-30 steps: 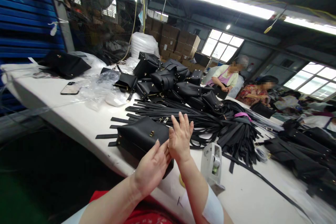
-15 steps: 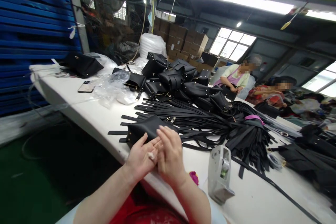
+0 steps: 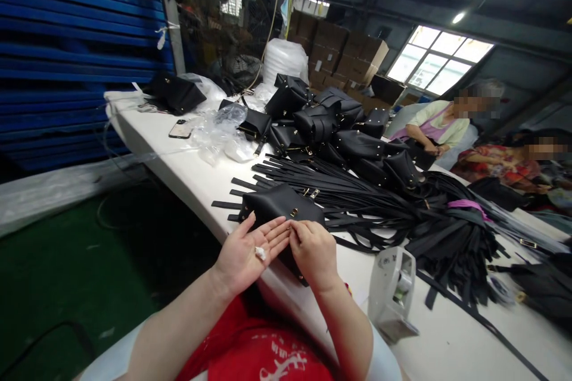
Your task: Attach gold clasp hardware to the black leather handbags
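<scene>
My left hand (image 3: 248, 253) lies palm up with its fingers stretched out flat. A small white crumpled bit (image 3: 260, 253) rests on that palm. At the left fingertips, my right hand (image 3: 315, 250) is closed in a pinch; what it holds, if anything, is hidden. Just beyond both hands sits a black bag (image 3: 277, 201) with a gold-coloured clasp, partly covered by them at its near side. Many long black straps (image 3: 353, 190) spread out behind and to the right of this bag.
A grey tape dispenser (image 3: 391, 292) stands right of my right hand on the white table (image 3: 451, 339). Farther back are piled black bags (image 3: 324, 122), clear plastic wrapping (image 3: 218, 134) and a phone (image 3: 180, 129). Two people sit along the far right side.
My right hand has shifted from over the left palm to the left fingertips, with its fingers now pinched. The left palm shows more fully. The camera view has turned rightward-to-left, shifting the scene right.
</scene>
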`<move>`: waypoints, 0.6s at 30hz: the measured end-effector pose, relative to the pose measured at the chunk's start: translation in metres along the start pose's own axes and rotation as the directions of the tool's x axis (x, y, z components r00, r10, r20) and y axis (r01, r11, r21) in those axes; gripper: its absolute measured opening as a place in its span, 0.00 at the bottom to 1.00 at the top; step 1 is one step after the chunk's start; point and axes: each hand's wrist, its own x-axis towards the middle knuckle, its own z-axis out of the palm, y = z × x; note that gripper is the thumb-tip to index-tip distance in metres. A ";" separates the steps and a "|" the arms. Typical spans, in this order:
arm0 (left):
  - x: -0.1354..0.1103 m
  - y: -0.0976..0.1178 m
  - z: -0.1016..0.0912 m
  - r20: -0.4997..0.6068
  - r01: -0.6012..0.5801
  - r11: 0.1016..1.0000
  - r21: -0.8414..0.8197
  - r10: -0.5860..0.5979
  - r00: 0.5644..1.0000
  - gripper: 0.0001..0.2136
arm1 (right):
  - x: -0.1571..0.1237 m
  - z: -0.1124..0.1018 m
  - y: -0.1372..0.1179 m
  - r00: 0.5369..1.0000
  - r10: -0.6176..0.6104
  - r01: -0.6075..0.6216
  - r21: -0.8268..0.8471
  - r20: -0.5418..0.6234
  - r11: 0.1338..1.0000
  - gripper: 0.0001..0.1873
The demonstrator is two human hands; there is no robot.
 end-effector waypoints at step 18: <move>0.005 -0.016 -0.001 0.049 0.039 0.999 -0.015 -0.038 0.998 0.27 | -0.009 -0.006 0.006 0.978 0.204 -0.207 0.104 0.042 0.973 0.06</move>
